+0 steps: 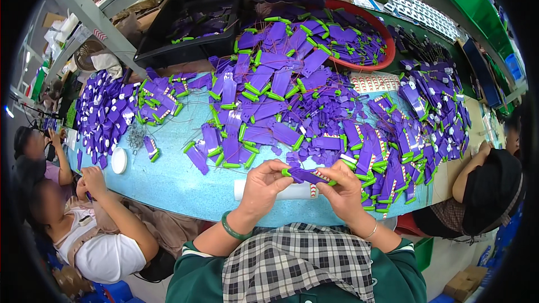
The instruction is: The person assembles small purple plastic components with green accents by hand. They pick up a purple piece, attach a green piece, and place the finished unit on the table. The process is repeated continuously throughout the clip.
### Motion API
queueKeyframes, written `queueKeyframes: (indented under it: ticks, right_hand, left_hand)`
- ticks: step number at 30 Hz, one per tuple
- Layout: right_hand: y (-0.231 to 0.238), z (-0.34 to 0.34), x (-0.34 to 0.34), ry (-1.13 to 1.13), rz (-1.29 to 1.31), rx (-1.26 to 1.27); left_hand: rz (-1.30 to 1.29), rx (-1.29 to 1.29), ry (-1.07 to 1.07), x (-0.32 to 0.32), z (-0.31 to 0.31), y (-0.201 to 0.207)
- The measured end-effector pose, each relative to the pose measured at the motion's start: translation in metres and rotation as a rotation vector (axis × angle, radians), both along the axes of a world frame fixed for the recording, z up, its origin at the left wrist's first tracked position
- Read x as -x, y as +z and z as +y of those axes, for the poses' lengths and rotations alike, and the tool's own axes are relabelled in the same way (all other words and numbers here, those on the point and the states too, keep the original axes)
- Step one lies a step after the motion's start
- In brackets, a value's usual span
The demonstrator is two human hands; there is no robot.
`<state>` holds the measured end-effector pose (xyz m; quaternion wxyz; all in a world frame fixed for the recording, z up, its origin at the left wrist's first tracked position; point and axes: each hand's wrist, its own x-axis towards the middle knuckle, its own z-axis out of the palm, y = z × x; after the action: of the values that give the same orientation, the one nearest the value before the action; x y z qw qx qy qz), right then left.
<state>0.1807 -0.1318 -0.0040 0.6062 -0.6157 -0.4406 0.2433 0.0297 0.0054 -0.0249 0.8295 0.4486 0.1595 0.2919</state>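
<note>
Between both hands, just above the near edge of the table, is a purple plastic piece (306,175) with bright green ends and a red-and-white patterned strip. My left hand (263,186) pinches its left end, thumb and fingers together. The other end is gripped by the thumb and fingers of my right hand (343,192). Whether it is one piece or two overlapping cannot be made out. Under my hands lies a white roll (286,191) with a red-and-white patterned strip at its right end. A heap of similar purple pieces with green ends (275,81) rises beyond my hands.
A red basin (386,59) and a black bin (149,50) hold more purple parts at the back. More are heaped right (418,118) and left (106,106). A white round lid (119,160) lies on the blue tabletop (163,182). People sit on both sides.
</note>
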Motion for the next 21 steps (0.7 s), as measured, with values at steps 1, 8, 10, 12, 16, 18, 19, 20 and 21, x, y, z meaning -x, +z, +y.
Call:
queueKeyframes:
  ticks: [1,8,10,12,16,18,19,20,21]
  right_hand:
    - [0.011,0.002,0.001,-0.043,-0.267,-0.005]
    - [0.018,-0.004,-0.015,0.321,-0.364,0.149]
    - [0.011,-0.004,-0.016,0.424,-0.252,0.273]
    - [0.010,-0.002,-0.010,0.450,-0.048,0.362]
    - [-0.005,0.004,0.014,0.262,0.476,0.183]
    - [-0.003,0.003,0.009,0.457,0.361,0.148]
    - [0.005,0.004,-0.003,0.589,0.275,0.181]
    - [0.009,0.005,-0.013,0.726,0.189,0.214]
    - [0.007,0.007,-0.017,0.696,0.104,0.160]
  left_hand:
    - [-0.021,-0.033,-0.007,0.000,0.001,-0.002]
    - [0.261,-0.173,-0.152,0.018,-0.002,0.004]
    - [0.406,-0.236,-0.324,0.020,-0.008,0.015]
    - [0.406,-0.171,-0.308,0.020,-0.011,0.015]
    - [0.270,-0.169,-0.226,0.018,-0.009,0.013]
    - [0.187,-0.209,-0.278,0.022,-0.005,0.012]
    - [0.176,-0.269,-0.336,0.026,0.000,0.021]
    - [0.167,-0.328,-0.390,0.031,0.004,0.026]
    - [0.149,-0.452,-0.387,0.033,0.006,0.026]
